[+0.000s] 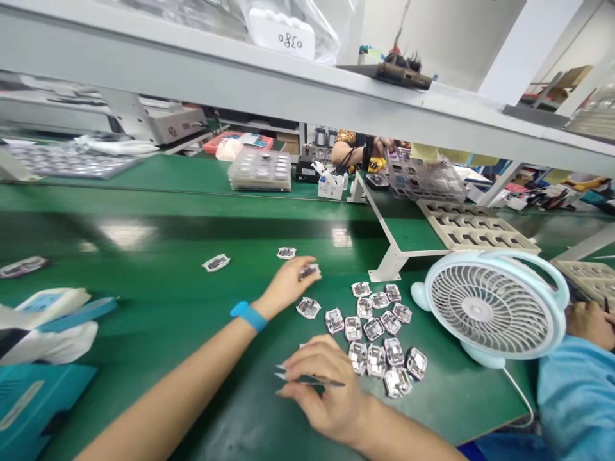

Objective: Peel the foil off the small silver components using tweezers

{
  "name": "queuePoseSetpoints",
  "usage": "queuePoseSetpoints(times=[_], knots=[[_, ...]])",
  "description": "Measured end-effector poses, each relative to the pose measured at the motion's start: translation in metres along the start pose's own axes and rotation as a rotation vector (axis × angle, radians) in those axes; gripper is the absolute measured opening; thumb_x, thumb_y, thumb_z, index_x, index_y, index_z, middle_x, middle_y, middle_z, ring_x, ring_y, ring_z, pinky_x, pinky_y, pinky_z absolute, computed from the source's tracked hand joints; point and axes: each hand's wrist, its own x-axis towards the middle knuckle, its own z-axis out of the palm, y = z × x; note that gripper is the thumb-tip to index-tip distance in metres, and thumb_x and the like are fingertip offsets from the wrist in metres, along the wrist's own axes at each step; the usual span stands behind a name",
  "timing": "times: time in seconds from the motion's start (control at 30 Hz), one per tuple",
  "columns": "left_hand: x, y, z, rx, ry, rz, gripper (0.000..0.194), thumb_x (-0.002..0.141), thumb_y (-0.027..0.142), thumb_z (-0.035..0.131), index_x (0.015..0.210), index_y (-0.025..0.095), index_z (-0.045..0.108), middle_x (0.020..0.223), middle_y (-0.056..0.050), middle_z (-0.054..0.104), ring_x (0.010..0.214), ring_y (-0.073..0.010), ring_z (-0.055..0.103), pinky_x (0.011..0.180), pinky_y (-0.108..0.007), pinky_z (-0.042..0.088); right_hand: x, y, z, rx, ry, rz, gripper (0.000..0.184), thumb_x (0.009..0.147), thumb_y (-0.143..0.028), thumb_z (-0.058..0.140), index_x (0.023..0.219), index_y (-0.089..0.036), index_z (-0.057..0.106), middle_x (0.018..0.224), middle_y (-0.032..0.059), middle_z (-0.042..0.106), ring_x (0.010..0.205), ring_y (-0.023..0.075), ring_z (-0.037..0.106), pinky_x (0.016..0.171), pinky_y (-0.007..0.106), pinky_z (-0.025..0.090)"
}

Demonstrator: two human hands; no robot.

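My left hand (287,282), with a blue band (248,316) at the wrist, is stretched over the green bench. Its fingers are closed on a small electronic module (309,271) in a pale frame. Nearer to me, my right hand (331,390) grips metal tweezers (312,381), whose tips point left and stand apart with nothing visible between them. Right of both hands lie several similar modules (373,329) in a loose group. One module (308,308) rests just below my left hand, and another (287,253) lies beyond it. A further module (216,262) is off to the left.
A light blue fan (490,304) stands at right, beside a co-worker's blue sleeve (576,390). A small raised stand (403,224) bears trays behind the modules. Stacked clear trays (260,169) sit at the back. A shelf (288,70) crosses overhead. Another person's arm (350,153) shows beyond.
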Motion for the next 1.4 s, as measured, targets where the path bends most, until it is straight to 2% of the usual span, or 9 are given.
queuePoseSetpoints(times=[0.13, 0.3, 0.47, 0.6, 0.77, 0.87, 1.0, 1.13, 1.4], knots=[[-0.010, 0.048, 0.031, -0.071, -0.158, 0.191, 0.036, 0.083, 0.031, 0.067, 0.117, 0.022, 0.060, 0.108, -0.007, 0.070, 0.102, -0.0246, 0.061, 0.094, -0.039, 0.047, 0.000, 0.000, -0.001, -0.010, -0.003, 0.011, 0.012, 0.095, -0.029, 0.056, 0.091, -0.019, 0.060, 0.080, 0.0063, 0.074, 0.076, 0.0165, 0.071, 0.075, 0.032, 0.053], [-0.017, 0.063, 0.038, -0.094, -0.241, 0.243, 0.041, 0.080, 0.034, 0.070, 0.119, 0.023, 0.059, 0.107, -0.005, 0.069, 0.101, -0.0236, 0.061, 0.090, -0.036, 0.050, 0.000, 0.000, -0.001, -0.002, 0.019, 0.004, 0.010, 0.093, -0.028, 0.059, 0.089, -0.019, 0.060, 0.079, 0.0054, 0.074, 0.074, 0.0158, 0.071, 0.074, 0.031, 0.053], [0.010, 0.028, 0.021, -0.006, -0.130, 0.066, 0.041, 0.084, 0.037, 0.063, 0.121, 0.020, 0.058, 0.108, -0.007, 0.069, 0.102, -0.0246, 0.061, 0.093, -0.037, 0.047, 0.001, 0.000, -0.001, 0.000, 0.024, 0.004, 0.009, 0.092, -0.028, 0.061, 0.088, -0.020, 0.060, 0.077, 0.0041, 0.075, 0.074, 0.0150, 0.072, 0.074, 0.030, 0.052], [0.032, -0.025, -0.002, 0.164, 0.085, -0.236, 0.053, 0.081, 0.032, 0.063, 0.129, 0.013, 0.052, 0.124, -0.019, 0.060, 0.123, -0.0402, 0.045, 0.101, -0.054, 0.034, 0.001, 0.000, -0.001, 0.006, 0.049, -0.006, 0.009, 0.092, -0.027, 0.062, 0.087, -0.019, 0.060, 0.076, 0.0042, 0.075, 0.073, 0.0143, 0.072, 0.073, 0.029, 0.052], [0.028, -0.059, -0.018, 0.243, 0.110, -0.337, 0.039, 0.079, 0.039, 0.064, 0.108, 0.014, 0.065, 0.123, -0.022, 0.059, 0.120, -0.0452, 0.043, 0.096, -0.056, 0.035, 0.002, 0.000, -0.001, 0.015, 0.068, -0.008, 0.012, 0.091, -0.029, 0.063, 0.086, -0.019, 0.060, 0.076, 0.0040, 0.075, 0.072, 0.0137, 0.072, 0.073, 0.027, 0.051], [0.020, -0.048, -0.013, 0.235, 0.099, -0.284, 0.034, 0.081, 0.043, 0.062, 0.103, 0.017, 0.066, 0.114, -0.018, 0.064, 0.114, -0.0401, 0.048, 0.093, -0.050, 0.038, 0.001, 0.000, -0.001, 0.016, 0.062, -0.008, 0.013, 0.092, -0.029, 0.062, 0.086, -0.018, 0.060, 0.076, 0.0053, 0.075, 0.072, 0.0138, 0.073, 0.074, 0.028, 0.051], [0.008, -0.010, 0.004, 0.157, 0.006, -0.094, 0.033, 0.083, 0.047, 0.062, 0.102, 0.020, 0.064, 0.101, -0.008, 0.068, 0.096, -0.0274, 0.059, 0.086, -0.037, 0.042, 0.000, 0.001, -0.001, 0.014, 0.046, -0.005, 0.013, 0.092, -0.029, 0.062, 0.087, -0.017, 0.060, 0.077, 0.0063, 0.075, 0.074, 0.0143, 0.073, 0.074, 0.029, 0.051], [-0.007, 0.021, 0.019, 0.121, -0.060, 0.029, 0.033, 0.080, 0.050, 0.066, 0.095, 0.020, 0.065, 0.093, -0.006, 0.067, 0.093, -0.0269, 0.057, 0.082, -0.037, 0.042, 0.000, 0.002, 0.000, 0.008, 0.041, -0.007, 0.011, 0.091, -0.027, 0.063, 0.087, -0.017, 0.060, 0.077, 0.0061, 0.075, 0.074, 0.0143, 0.072, 0.074, 0.028, 0.051], [-0.019, 0.027, 0.020, 0.104, -0.084, 0.030, 0.032, 0.077, 0.047, 0.070, 0.093, 0.020, 0.065, 0.092, -0.006, 0.063, 0.091, -0.0269, 0.055, 0.081, -0.038, 0.042, -0.001, 0.002, -0.002, 0.024, 0.015, 0.013, 0.005, 0.090, -0.025, 0.062, 0.090, -0.021, 0.060, 0.081, 0.0032, 0.075, 0.076, 0.0150, 0.071, 0.074, 0.030, 0.052]])
